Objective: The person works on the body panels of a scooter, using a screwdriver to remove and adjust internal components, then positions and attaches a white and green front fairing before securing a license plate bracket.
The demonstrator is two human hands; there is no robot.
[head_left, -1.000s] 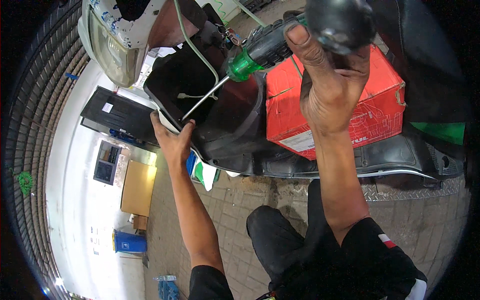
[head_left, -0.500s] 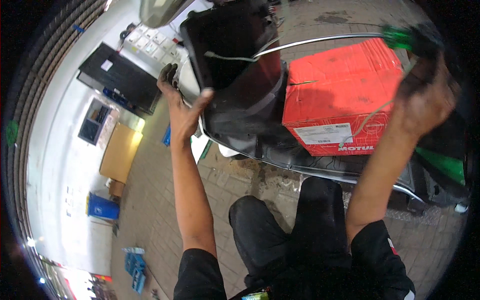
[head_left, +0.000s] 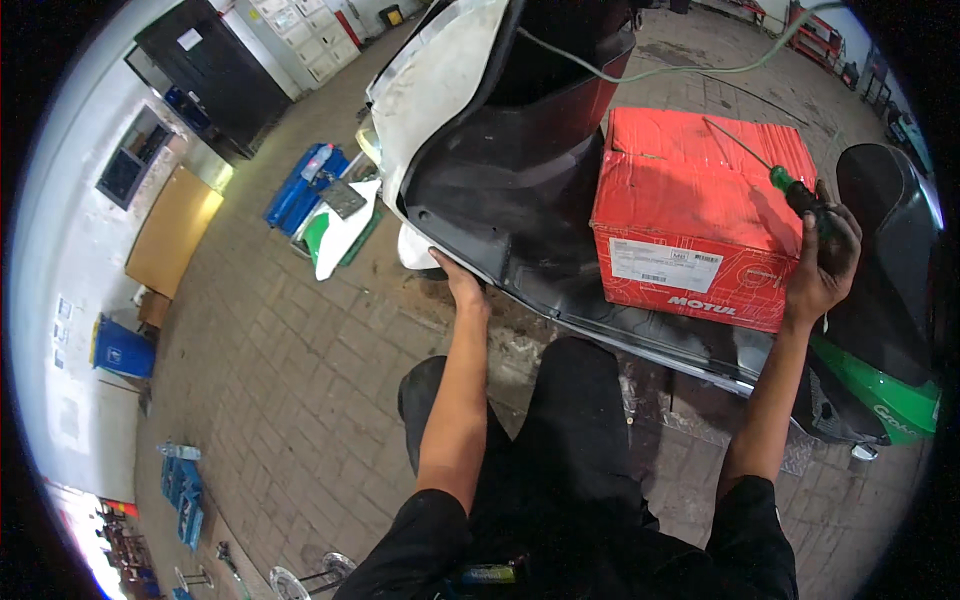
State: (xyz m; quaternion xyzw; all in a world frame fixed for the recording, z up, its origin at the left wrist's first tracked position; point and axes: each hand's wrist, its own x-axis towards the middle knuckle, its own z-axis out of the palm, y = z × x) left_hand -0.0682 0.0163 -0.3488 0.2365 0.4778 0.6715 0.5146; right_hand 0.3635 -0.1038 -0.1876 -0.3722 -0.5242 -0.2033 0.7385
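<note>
My right hand (head_left: 828,262) is closed round the green-and-black handle of a screwdriver (head_left: 780,177), raised in front of the red cardboard box. The thin shaft slants up and left across the box top. My left hand (head_left: 462,284) grips the lower side edge of a scooter's black floor panel (head_left: 530,285); some of its fingers are hidden beneath. The red box (head_left: 700,205) rests on the footboard, between the front panel and the dark seat (head_left: 880,215). A pale cable (head_left: 690,72) hangs across the open front section, above the box.
White and green panels (head_left: 345,235) lie on the paved floor beside a blue toolbox (head_left: 300,185). A blue bin (head_left: 123,345) stands along the left wall. Another blue tray (head_left: 182,490) with a bottle is at lower left. My knees are close to the scooter's side.
My left hand has moved from the front panel's side down to the lower floor edge. The right hand has lowered with the screwdriver, and the view has shifted.
</note>
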